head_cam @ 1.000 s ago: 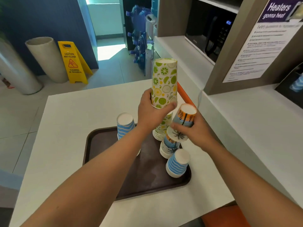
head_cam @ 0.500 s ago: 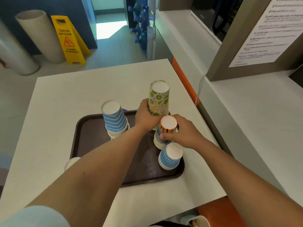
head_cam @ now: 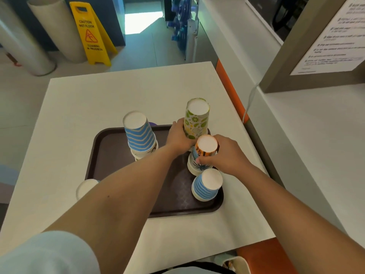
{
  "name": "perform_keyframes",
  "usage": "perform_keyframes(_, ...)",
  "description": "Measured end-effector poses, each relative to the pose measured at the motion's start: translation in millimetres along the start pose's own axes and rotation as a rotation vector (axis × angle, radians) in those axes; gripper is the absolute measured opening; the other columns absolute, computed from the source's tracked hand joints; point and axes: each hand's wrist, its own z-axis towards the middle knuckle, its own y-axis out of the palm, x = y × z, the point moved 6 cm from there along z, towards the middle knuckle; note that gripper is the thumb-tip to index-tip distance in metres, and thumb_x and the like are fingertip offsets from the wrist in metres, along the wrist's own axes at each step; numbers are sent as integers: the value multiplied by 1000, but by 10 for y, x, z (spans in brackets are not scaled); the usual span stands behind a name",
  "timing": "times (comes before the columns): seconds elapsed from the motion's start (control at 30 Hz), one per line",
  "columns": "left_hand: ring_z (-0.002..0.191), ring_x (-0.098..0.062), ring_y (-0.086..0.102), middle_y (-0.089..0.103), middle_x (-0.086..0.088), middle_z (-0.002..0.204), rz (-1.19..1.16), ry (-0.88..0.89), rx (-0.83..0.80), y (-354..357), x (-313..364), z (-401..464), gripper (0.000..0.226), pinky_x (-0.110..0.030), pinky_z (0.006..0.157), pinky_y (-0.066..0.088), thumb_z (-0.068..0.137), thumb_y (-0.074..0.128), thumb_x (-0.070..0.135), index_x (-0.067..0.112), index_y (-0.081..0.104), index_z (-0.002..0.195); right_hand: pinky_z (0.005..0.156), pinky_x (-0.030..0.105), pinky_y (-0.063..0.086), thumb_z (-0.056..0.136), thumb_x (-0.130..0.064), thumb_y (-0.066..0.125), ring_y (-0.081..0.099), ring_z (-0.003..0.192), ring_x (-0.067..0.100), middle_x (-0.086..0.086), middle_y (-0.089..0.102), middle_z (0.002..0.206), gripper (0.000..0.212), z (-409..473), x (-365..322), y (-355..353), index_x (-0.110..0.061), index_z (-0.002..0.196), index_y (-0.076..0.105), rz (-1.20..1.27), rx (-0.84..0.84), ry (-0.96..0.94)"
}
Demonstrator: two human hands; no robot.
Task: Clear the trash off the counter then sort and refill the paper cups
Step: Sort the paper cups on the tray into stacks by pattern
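Brown plastic tray (head_cam: 110, 155) sits on the white surface (head_cam: 94, 99) and carries four upside-down cup stacks. A second ago both stacks in hand were raised above the tray — lime-print stack (head_cam: 196, 119) up high, orange palm-print stack (head_cam: 205, 150) tilted over the cups beneath it. Now both are down: the lime stack looks seated at the tray's far right corner, and the orange one has nested upright onto matching palm-print cups.

Left hand (head_cam: 178, 136) wraps the lime stack's lower part, fingers curled round it. Right hand (head_cam: 227, 155) grasps the orange stack from the right side, thumb pinching at the front. Neither grip has let go.

Tall blue-striped stack (head_cam: 140, 135) stands on the tray's left half, short blue-striped stack (head_cam: 207, 184) at the near right corner, just beside the orange one. A lone white cup (head_cam: 87, 187) sits on the surface off the tray's near left edge, partly hidden by the left forearm.

Judgement — sorting by pattern is close to done for these two; release comes next. The two blue-striped stacks probably want merging, and the loose cup is unsorted. No trash visible on the surface.
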Motion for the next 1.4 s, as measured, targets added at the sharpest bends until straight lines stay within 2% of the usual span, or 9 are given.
perform_keyframes(0.13, 138, -27, 41, 41, -8, 151, -59, -103, -88, -95, 34, -122, 111, -39, 110, 39, 68, 87, 37, 13, 22, 153, 83, 26, 43, 62, -32, 91, 53, 109, 14, -6, 52, 121, 92, -75, -65, -74, -20, 138, 41, 86, -12, 12)
perform_keyframes(0.33, 133, -21, 47, 51, -5, 144, 38, -55, -68, -357, 130, -448, 63, -20, 90, 36, 89, 69, 22, 8, 42, 144, 91, 23, 41, 73, -36, 83, 50, 119, 10, -4, 50, 138, 76, -239, -447, -259, -23, 137, 45, 173, 186, -127)
perform_keyframes(0.53, 128, -17, 54, 56, -2, 140, 138, -11, -154, -721, 11, -867, 65, -36, 104, 47, 83, 71, 39, 15, 51, 139, 95, 26, 48, 75, -32, 82, 57, 111, 10, -8, 59, 125, 61, -220, -950, 62, -21, 129, 54, 298, 190, -218)
perform_keyframes(0.77, 102, -30, 64, 67, -16, 107, 237, -114, -155, -1341, -141, -1249, 60, -45, 95, 51, 76, 78, 42, 2, 62, 118, 102, 28, 40, 60, -40, 90, 45, 130, 14, -1, 44, 146, 105, 287, -1344, 754, -20, 145, 31, 325, -30, -231)
perform_keyframes(0.93, 82, -19, 60, 64, -5, 87, 363, -181, -126, -1891, -379, -1173, 54, -43, 90, 52, 65, 82, 54, 9, 66, 89, 86, 26, 51, 64, -43, 88, 62, 106, 12, -5, 65, 116, 69, 544, -1485, 964, -19, 121, 56, 247, -77, -282)
perform_keyframes(1.07, 119, -21, 57, 60, -5, 131, 336, -221, -105, -2083, -640, -938, 93, -40, 104, 47, 61, 86, 54, 8, 55, 134, 88, 32, 55, 67, -43, 86, 66, 100, 10, -5, 70, 110, 57, 751, -1510, 917, -20, 115, 64, 307, -8, -255)
perform_keyframes(1.17, 133, -20, 47, 46, -4, 148, 302, -199, -149, -1964, -867, -735, 111, -37, 110, 41, 56, 88, 57, 11, 40, 146, 87, 34, 57, 70, -40, 85, 69, 96, 9, -4, 72, 105, 46, 859, -1529, 876, -21, 108, 66, 339, -10, -230)
perform_keyframes(1.3, 142, -19, 36, 34, -1, 157, 305, -173, -268, -1665, -1053, -513, 124, -34, 113, 33, 54, 87, 60, 17, 26, 153, 87, 35, 58, 72, -41, 84, 70, 94, 11, -4, 73, 103, 39, 989, -1517, 837, -24, 103, 68, 379, 0, -182)
perform_keyframes(1.4, 133, -12, 48, 51, 6, 144, 196, -119, -284, -1508, -1107, -336, 114, -26, 104, 39, 52, 90, 56, 19, 38, 146, 83, 29, 57, 74, -38, 82, 70, 93, 8, -6, 73, 102, 33, 1075, -1499, 799, -26, 100, 67, 409, -7, -142)
